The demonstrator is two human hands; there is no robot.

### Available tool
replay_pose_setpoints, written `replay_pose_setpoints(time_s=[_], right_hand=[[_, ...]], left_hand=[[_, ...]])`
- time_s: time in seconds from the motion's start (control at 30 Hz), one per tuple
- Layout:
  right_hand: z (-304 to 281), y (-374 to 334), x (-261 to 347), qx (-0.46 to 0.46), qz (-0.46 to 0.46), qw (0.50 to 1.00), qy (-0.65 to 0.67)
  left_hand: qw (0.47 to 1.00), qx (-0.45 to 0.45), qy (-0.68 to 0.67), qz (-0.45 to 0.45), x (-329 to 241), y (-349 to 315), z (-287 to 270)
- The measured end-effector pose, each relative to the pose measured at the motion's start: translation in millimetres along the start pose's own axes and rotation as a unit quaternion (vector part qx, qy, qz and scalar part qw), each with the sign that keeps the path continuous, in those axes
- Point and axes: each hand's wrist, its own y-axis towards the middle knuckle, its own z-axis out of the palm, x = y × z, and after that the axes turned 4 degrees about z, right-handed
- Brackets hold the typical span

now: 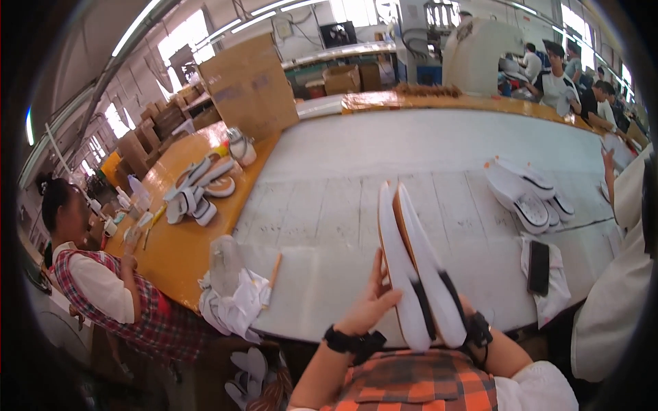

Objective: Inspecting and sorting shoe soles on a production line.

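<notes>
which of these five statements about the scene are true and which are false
1. The left grip is on a pair of white soles. True.
2. The dark phone lies to the person's left. False: it lies to the right, on a white cloth.
3. A large cardboard sheet stands beyond the near tables' clutter, left of centre. True.
4. The person's apron is plain blue. False: it is orange and dark checked.
5. Both wrists wear black bands. True.

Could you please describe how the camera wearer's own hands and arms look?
The left hand is gloveless; the right hand is mostly hidden. A black left wristband and black right wristband carry boxy modules. A white fabric sleeve shows on the right arm.
</notes>
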Motion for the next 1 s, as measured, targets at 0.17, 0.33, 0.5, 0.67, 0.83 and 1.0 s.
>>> replay_pose_setpoints(time_s=[0.17,0.33,0.5,0.67,0.83,1.0], right_hand=[[-29,-2,17,0.15,-0.025,0.988,-0.017],[20,-2,30,0.025,-0.197,0.957,-0.212],[35,-6,26,0.058,-0.245,0.935,-0.251],[44,4,16,0.119,-0.235,0.94,-0.217],[32,0,16,0.14,-0.208,0.941,-0.226],[13,-2,-5,0.139,-0.12,0.94,-0.289]], left_hand=[[0.999,-0.002,-0.048,0.014,2,7,5],[0.99,-0.137,0.007,-0.01,-2,5,-4],[0.977,-0.105,-0.181,-0.04,2,4,-26],[0.991,-0.134,-0.011,0.01,42,-7,-49],[0.979,-0.145,-0.14,-0.017,43,-18,-51],[0.961,-0.148,-0.223,-0.066,50,-23,-65]])
